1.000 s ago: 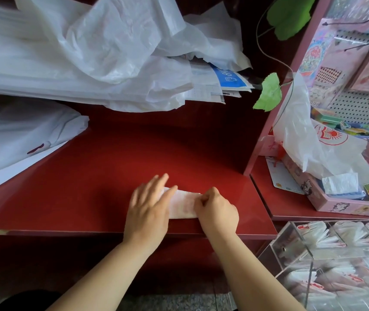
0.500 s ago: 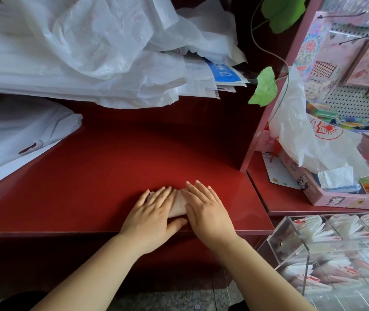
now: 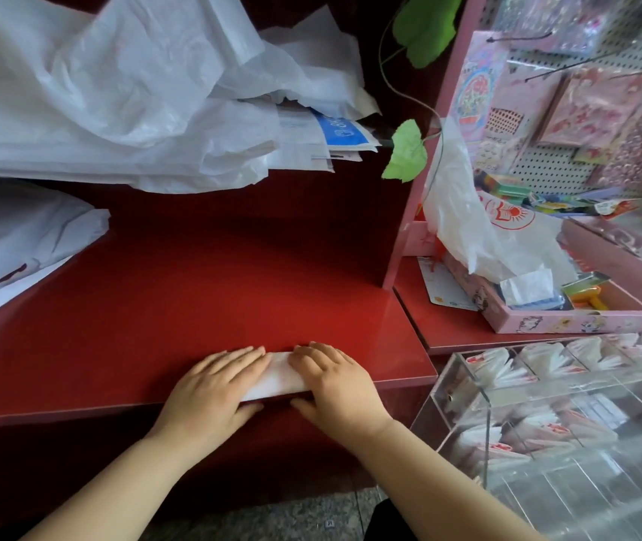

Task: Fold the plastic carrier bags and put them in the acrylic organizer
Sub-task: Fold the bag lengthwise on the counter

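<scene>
A white plastic bag folded into a narrow strip (image 3: 280, 374) lies at the front edge of the red table (image 3: 194, 287). My left hand (image 3: 214, 388) covers its left end and my right hand (image 3: 335, 384) its right end. The fingers of both lie flat on it, and both thumbs sit against the table's front edge. The clear acrylic organizer (image 3: 487, 396) stands lower at the right, its compartments holding several folded bags with red print. A loose heap of white bags (image 3: 116, 91) fills the back left.
Another flat white bag (image 3: 18, 236) lies at the left edge. A pink divider panel (image 3: 413, 189) bounds the table on the right. Past it are a pink box (image 3: 569, 318), a white bag with a red logo (image 3: 487, 228) and a pegboard of goods.
The strip and both hands have slid toward the table's front edge. The hands, close together half a second ago, now sit apart with the strip's middle showing between them.
</scene>
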`<state>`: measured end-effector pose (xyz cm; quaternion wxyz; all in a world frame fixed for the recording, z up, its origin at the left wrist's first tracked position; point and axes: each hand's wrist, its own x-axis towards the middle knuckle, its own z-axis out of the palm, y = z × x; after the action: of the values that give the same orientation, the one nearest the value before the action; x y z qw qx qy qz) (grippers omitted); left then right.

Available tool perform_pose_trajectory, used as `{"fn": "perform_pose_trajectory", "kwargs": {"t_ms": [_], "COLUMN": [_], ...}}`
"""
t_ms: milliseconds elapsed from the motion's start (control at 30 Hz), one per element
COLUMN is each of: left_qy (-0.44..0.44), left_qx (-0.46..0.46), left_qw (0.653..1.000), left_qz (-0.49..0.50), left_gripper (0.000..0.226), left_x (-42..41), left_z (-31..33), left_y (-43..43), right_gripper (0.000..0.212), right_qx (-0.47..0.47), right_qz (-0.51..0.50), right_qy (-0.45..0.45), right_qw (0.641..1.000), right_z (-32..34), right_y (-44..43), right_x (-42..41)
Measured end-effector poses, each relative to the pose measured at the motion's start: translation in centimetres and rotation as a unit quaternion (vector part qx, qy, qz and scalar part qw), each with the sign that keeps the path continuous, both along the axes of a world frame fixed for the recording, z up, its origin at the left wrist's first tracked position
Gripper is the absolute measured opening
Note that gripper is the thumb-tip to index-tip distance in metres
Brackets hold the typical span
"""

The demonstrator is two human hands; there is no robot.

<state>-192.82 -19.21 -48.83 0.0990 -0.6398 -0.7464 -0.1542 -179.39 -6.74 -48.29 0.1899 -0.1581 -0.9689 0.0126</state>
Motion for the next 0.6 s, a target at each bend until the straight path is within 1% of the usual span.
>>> {"fn": "perform_pose_trajectory", "kwargs": {"t_ms": [33,67,133,200,233,267,300,333,367,400,433,467,500,533,600], "left_qy": [-0.001,0.003,-0.004,-0.044,-0.078,-0.126,-0.183,-0.245,-0.288,-0.305,-0.305,-0.312,-0.329,-0.340,-0.347], "left_qx": [0.030,0.056,0.093,0.121,0.131,0.139,0.140,0.126,0.124,0.117,0.115,0.109,0.104,0.104,0.097], "left_qw": [1.000,0.998,0.996,0.991,0.988,0.982,0.973,0.961,0.949,0.945,0.945,0.944,0.938,0.933,0.928], "left_qz": [-0.007,-0.007,-0.019,-0.032,-0.035,-0.020,0.000,0.021,0.022,0.015,-0.008,-0.023,-0.034,-0.055,-0.093], "left_gripper": [0.043,0.042,0.042,0.037,0.031,0.022,0.018,0.034,0.049,0.049,0.037,0.024,0.022,0.028,0.037], "left_x": [0.0,0.2,0.6,1.1,1.4,1.9,2.4,3.0,3.6,4.3,5.1,5.9,6.7,7.5,9.3], "left_z": [-0.1,-0.1,0.3,0.9,1.2,1.7,2.2,2.9,3.3,3.8,4.5,5.1,5.6,5.9,6.6], "left_y": [-0.5,-0.9,-1.4,-1.8,-1.9,-2.0,-2.0,-1.9,-1.8,-1.6,-1.4,-0.9,-0.4,0.2,1.5], "right_gripper": [0.036,0.026,0.035,0.035,0.034,0.035,0.039,0.040,0.035,0.024,0.018,0.023,0.033,0.036,0.026], "right_qx": [0.002,-0.003,-0.018,-0.027,-0.036,-0.058,-0.090,-0.116,-0.140,-0.180,-0.231,-0.266,-0.279,-0.284,-0.294], "right_qz": [0.008,0.007,-0.001,-0.011,-0.014,-0.015,-0.015,-0.025,-0.032,-0.024,-0.017,-0.014,-0.013,-0.014,-0.023], "right_qy": [0.025,0.037,0.034,0.035,0.027,0.007,-0.008,-0.009,-0.017,-0.018,-0.018,-0.010,0.002,0.009,0.007], "right_qw": [1.000,0.999,0.999,0.999,0.999,0.998,0.996,0.993,0.990,0.983,0.973,0.964,0.960,0.959,0.955], "right_z": [-0.1,-0.1,0.3,0.9,1.5,2.1,2.7,3.4,4.0,4.6,5.2,5.9,6.3,6.7,7.2], "right_y": [-0.3,-0.7,-1.0,-1.4,-1.6,-1.7,-1.9,-1.9,-1.9,-1.8,-1.8,-1.9,-1.8,-1.6,-1.0], "right_x": [0.2,0.5,0.9,1.4,1.9,2.4,3.0,3.7,4.5,5.4,6.3,7.3,8.2,9.2,10.9]}}
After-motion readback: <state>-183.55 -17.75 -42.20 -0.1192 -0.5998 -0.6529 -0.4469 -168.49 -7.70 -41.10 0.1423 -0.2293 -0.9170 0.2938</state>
